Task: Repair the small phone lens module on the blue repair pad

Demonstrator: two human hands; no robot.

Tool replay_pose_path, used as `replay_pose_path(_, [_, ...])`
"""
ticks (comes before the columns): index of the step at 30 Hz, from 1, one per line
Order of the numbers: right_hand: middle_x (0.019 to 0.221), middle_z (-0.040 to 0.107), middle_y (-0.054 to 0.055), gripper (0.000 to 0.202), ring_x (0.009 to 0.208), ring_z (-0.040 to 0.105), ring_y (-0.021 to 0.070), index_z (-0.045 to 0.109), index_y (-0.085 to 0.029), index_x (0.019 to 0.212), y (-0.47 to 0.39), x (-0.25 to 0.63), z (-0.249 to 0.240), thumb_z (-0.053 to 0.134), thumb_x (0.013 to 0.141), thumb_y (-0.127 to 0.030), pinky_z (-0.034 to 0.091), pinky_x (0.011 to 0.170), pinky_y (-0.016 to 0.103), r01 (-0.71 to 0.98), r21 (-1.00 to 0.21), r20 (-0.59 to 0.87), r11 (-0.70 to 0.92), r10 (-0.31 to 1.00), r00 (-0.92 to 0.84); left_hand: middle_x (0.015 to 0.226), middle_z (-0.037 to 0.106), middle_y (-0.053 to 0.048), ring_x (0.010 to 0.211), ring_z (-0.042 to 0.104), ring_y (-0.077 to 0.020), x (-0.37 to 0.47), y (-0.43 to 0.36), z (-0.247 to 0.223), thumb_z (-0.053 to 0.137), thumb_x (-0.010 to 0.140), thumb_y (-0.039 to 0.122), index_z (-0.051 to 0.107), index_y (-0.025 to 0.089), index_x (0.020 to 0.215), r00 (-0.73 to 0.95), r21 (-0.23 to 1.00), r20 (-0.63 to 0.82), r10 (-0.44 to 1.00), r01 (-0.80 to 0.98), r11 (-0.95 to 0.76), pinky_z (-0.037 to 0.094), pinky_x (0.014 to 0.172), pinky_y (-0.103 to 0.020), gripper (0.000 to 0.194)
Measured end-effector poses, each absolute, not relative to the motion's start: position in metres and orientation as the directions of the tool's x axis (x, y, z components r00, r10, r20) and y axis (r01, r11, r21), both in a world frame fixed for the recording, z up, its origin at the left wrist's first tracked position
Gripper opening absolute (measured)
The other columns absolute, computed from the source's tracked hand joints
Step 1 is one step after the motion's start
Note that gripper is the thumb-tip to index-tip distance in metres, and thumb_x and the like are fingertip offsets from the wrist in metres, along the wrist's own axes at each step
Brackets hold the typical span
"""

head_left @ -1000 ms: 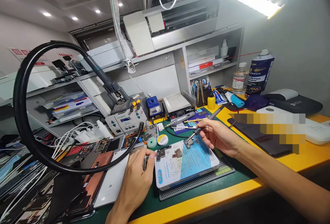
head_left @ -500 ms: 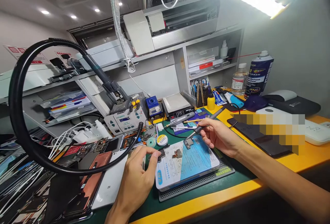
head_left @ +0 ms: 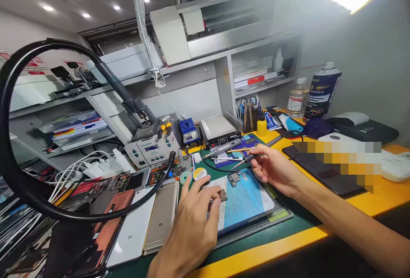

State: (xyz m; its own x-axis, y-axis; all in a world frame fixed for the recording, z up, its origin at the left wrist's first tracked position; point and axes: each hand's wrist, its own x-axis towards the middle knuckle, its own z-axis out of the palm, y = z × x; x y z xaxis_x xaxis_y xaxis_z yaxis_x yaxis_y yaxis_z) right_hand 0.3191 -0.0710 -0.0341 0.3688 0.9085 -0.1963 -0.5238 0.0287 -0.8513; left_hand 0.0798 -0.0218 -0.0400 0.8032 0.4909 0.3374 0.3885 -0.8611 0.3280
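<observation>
My left hand (head_left: 195,214) reaches over a blue and white box (head_left: 250,201). Its fingers are apart; the index fingertip and thumb are at the left edge of a small metal phone part (head_left: 223,195) with a copper-coloured flex. A darker piece beneath these fingers is mostly hidden. My right hand (head_left: 272,165) grips a soldering iron (head_left: 248,158) by its dark handle, the metal tip pointing left, above the box's far edge. Below that tip lies another small grey phone part (head_left: 233,179). Under the box is a perforated grey mat (head_left: 282,215).
A black hose (head_left: 105,216) loops across the left side. Phones (head_left: 162,214) and loose boards lie beside my left hand. Behind stand a hot-air station (head_left: 153,147), a blue iron station (head_left: 188,130) and a yellow bottle (head_left: 262,125). A large black phone (head_left: 314,169) lies at right.
My left hand has moved right over the box, from the dark piece at its left edge to the metal part. The soldering iron has lifted slightly off the grey part. The view has shifted slightly.
</observation>
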Motion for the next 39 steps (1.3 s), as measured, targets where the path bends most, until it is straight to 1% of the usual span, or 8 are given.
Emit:
replay_pose_path(5, [0.053,0.053,-0.004,0.010,0.033,0.045,0.0070,0.058,-0.016,0.078,-0.071,0.318,-0.034,0.057,0.086,-0.022,0.036,0.027,0.016,-0.509,-0.860,-0.183,0.032,0.913,0.366,0.113,0.068,-0.003,0.127,0.048,-0.0225,0.071,-0.020,-0.036,0.046,0.094,0.015,0.058,0.024,0.101,0.772,0.301,0.447,0.452,0.347,-0.888,0.015,0.120,-0.054,0.016])
replay_pose_path(9, [0.055,0.058,-0.001,0.012,0.033,0.048,0.0071,0.062,-0.014,0.084,-0.073,0.316,-0.032,0.057,0.088,-0.023,0.037,0.027,0.015,-0.489,-0.872,-0.168,0.023,0.924,0.343,0.092,0.066,-0.003,0.097,0.059,-0.0209,0.051,-0.016,-0.027,0.054,0.092,0.023,0.061,0.023,0.089,0.551,0.461,0.557,0.621,0.417,-0.783,0.043,0.096,-0.037,0.008])
replay_pose_path(13, [0.067,0.069,0.006,0.020,0.034,0.054,0.0096,0.064,-0.011,0.102,-0.075,0.311,-0.030,0.061,0.090,-0.026,0.039,0.028,0.016,-0.461,-0.888,-0.136,0.004,0.953,0.270,0.075,0.063,0.000,0.074,0.057,-0.0171,0.046,-0.022,-0.020,0.058,0.090,0.037,0.065,0.022,0.079,0.471,0.702,0.313,0.825,0.471,-0.534,0.042,0.069,-0.026,0.019])
replay_pose_path(19, [0.090,0.073,0.008,0.034,0.054,0.067,0.0146,0.057,-0.018,0.118,-0.078,0.303,-0.029,0.069,0.088,-0.030,0.048,0.038,0.019,-0.303,-0.949,0.051,0.090,0.989,0.136,0.067,0.059,0.000,0.066,0.051,-0.0152,0.065,-0.037,-0.018,0.065,0.081,0.046,0.067,0.018,0.076,0.410,0.928,0.063,0.910,0.311,-0.205,0.036,0.059,-0.024,0.028])
replay_pose_path(25, [0.097,0.072,0.007,0.042,0.079,0.068,0.0184,0.058,-0.020,0.115,-0.084,0.279,-0.017,0.079,0.080,-0.028,0.055,0.056,0.024,-0.093,-0.987,0.134,0.131,0.991,-0.030,0.062,0.056,0.001,0.058,0.043,-0.0120,0.078,-0.045,-0.012,0.066,0.079,0.046,0.069,0.016,0.073,0.380,0.964,0.064,0.923,0.216,-0.156,0.031,0.054,-0.022,0.031])
replay_pose_path(30, [0.091,0.071,0.004,0.036,0.070,0.062,0.0121,0.058,-0.018,0.110,-0.087,0.265,-0.012,0.078,0.080,-0.024,0.052,0.061,0.023,0.013,-0.981,0.194,0.195,0.979,-0.063,0.064,0.062,-0.001,0.062,0.049,-0.0133,0.083,-0.047,-0.014,0.065,0.081,0.042,0.070,0.016,0.072,0.393,0.969,0.099,0.914,0.171,-0.179,0.034,0.056,-0.023,0.028])
replay_pose_path(34, [0.081,0.068,0.002,0.027,0.062,0.058,0.0111,0.058,-0.018,0.108,-0.084,0.264,-0.012,0.072,0.086,-0.025,0.052,0.058,0.024,-0.034,-0.981,0.191,0.189,0.980,-0.064,0.067,0.064,-0.002,0.054,0.048,-0.0090,0.083,-0.049,-0.013,0.066,0.081,0.041,0.071,0.015,0.074,0.412,0.981,0.071,0.908,0.135,-0.138,0.033,0.048,-0.019,0.028])
replay_pose_path(39, [0.078,0.068,0.003,0.032,0.061,0.059,0.0122,0.057,-0.016,0.104,-0.077,0.265,-0.008,0.076,0.081,-0.025,0.051,0.057,0.026,-0.120,-0.984,0.144,0.132,0.984,-0.105,0.058,0.057,0.001,0.037,0.037,-0.0028,0.081,-0.048,-0.011,0.067,0.079,0.049,0.071,0.012,0.081,0.449,0.994,-0.070,0.891,0.102,0.026,0.025,0.035,-0.015,0.037])
